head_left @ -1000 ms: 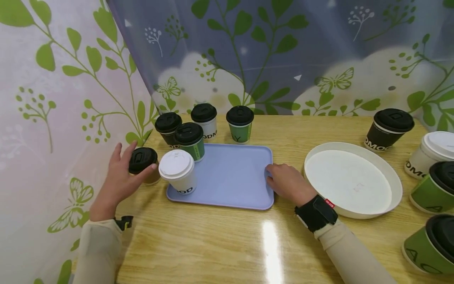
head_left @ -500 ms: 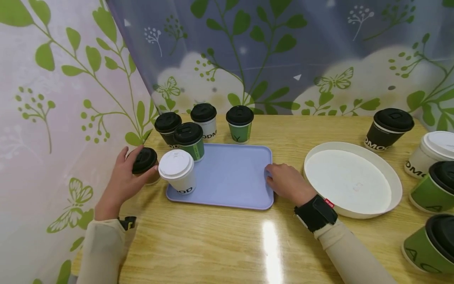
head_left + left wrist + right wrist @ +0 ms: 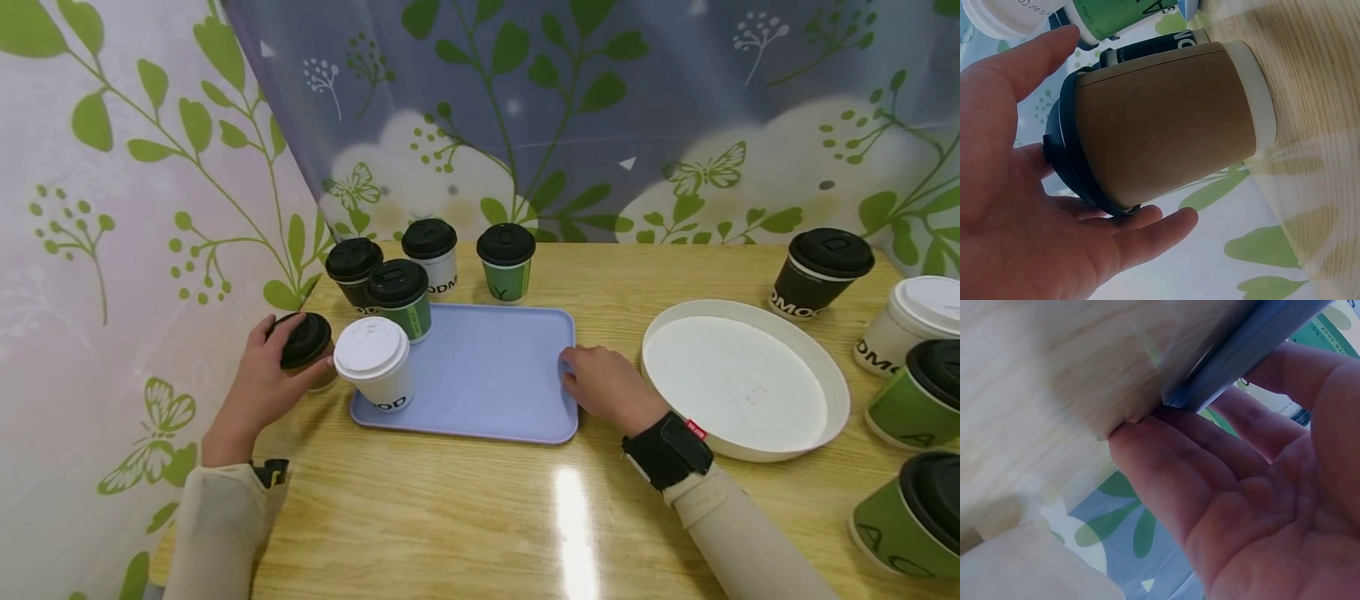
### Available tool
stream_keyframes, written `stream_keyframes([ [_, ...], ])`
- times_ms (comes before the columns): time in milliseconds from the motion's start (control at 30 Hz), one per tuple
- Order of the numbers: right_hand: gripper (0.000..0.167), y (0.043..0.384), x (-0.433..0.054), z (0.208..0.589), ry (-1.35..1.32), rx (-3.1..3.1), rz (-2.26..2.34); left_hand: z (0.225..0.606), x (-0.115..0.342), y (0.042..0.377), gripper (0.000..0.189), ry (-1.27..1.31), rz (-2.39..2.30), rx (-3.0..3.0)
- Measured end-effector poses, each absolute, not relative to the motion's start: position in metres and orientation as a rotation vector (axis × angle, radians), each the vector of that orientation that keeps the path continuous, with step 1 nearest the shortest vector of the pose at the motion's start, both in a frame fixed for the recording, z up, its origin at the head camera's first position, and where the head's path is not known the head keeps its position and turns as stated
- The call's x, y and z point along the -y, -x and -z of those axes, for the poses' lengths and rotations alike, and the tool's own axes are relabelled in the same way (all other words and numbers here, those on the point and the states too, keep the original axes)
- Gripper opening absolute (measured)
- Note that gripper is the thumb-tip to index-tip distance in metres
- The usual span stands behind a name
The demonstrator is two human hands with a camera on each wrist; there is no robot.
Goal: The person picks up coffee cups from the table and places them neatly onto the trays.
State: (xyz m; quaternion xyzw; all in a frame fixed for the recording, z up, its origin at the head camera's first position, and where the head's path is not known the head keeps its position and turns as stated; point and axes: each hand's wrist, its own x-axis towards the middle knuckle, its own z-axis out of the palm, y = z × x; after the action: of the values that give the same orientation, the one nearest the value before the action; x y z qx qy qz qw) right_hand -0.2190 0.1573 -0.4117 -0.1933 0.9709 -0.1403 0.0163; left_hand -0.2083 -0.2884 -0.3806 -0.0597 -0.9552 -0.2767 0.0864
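A paper coffee cup with a brown sleeve and black lid (image 3: 1166, 125) stands on the table by the left wall. My left hand (image 3: 262, 379) is spread around its lid, fingers on the far side. In the left wrist view the thumb stays apart from the cup. A blue-lilac tray (image 3: 495, 375) lies in the middle, and my right hand (image 3: 607, 383) grips its right edge with bent fingers, some touching the table in the right wrist view. On the tray's left side stand a white-lidded white cup (image 3: 378, 375) and a black-lidded green cup (image 3: 408, 312).
Behind the tray stand a black cup (image 3: 354, 271), a white cup (image 3: 435, 258) and another green cup (image 3: 507, 267). A round white tray (image 3: 750, 392) lies to the right. Several cups, including a black one (image 3: 813, 279), line the right side. Patterned walls border the left and back.
My left hand has moved slightly right and down onto the brown cup's lid area, its fingers coming over the lid. My right hand and the tray have stayed put.
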Motion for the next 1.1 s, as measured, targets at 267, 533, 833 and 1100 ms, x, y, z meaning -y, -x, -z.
stream_keyframes([
  [267, 0.017, 0.2187, -0.1568, 0.4116, 0.590, -3.013, 0.441, 0.3819, 0.2897, 0.2088, 0.078, 0.207, 0.835, 2.819],
  [533, 0.018, 0.2191, -0.1567, 0.4122, 0.596, -3.011, 0.439, 0.3818, 0.2889, 0.2085, 0.073, 0.223, 0.845, 2.784],
  [833, 0.019, 0.2195, -0.1574, 0.4113, 0.593, -3.005, 0.447, 0.3833, 0.2887, 0.2089, 0.069, 0.237, 0.838, 2.748],
  [1100, 0.019, 0.2190, -0.1572, 0.4113, 0.588, -3.007, 0.440, 0.3822, 0.2873, 0.2084, 0.068, 0.237, 0.852, 2.733],
])
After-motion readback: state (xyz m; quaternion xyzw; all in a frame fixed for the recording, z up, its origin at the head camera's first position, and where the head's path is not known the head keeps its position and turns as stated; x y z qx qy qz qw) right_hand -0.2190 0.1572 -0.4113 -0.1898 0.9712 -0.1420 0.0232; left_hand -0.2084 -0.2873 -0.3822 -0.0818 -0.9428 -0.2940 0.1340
